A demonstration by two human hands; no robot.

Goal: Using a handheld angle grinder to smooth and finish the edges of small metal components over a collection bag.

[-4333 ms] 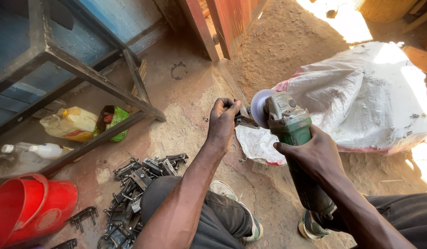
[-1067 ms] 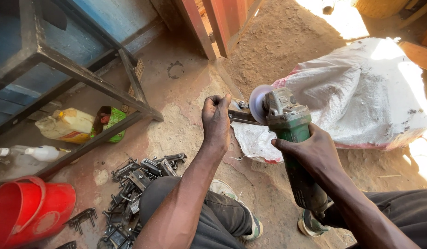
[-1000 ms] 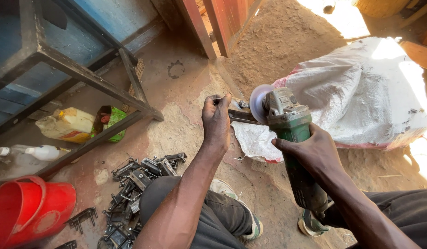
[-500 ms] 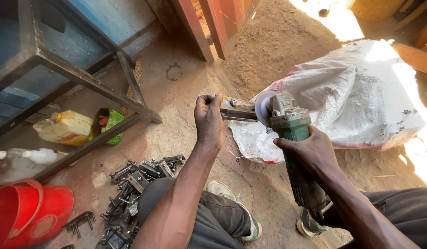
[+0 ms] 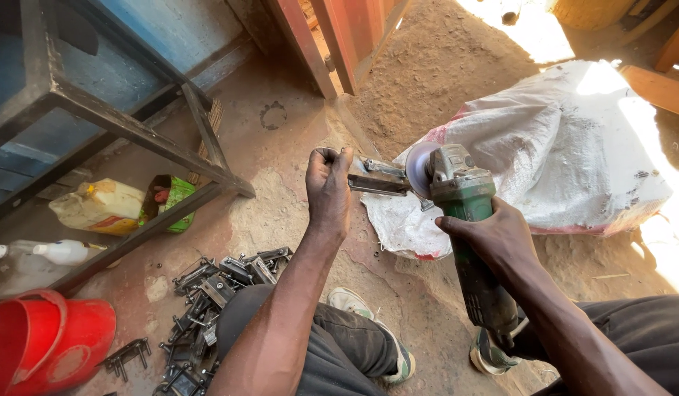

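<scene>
Bucket: a red bucket (image 5: 42, 345) is seen at lower left.
Metal parts: a dark pile (image 5: 207, 293) lies beside it.
Left hand (image 5: 328, 191): closed on a metal piece (image 5: 380, 180), centre frame.
Right hand (image 5: 497, 238): wrapped around a green grinder (image 5: 464, 220), its disc touching the piece.
Sack: a white sack (image 5: 567, 154) lies at upper right.

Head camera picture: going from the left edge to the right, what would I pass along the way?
Red bucket → yellow jug → pile of dark metal parts → left hand → metal piece → green angle grinder → right hand → white sack.
</scene>
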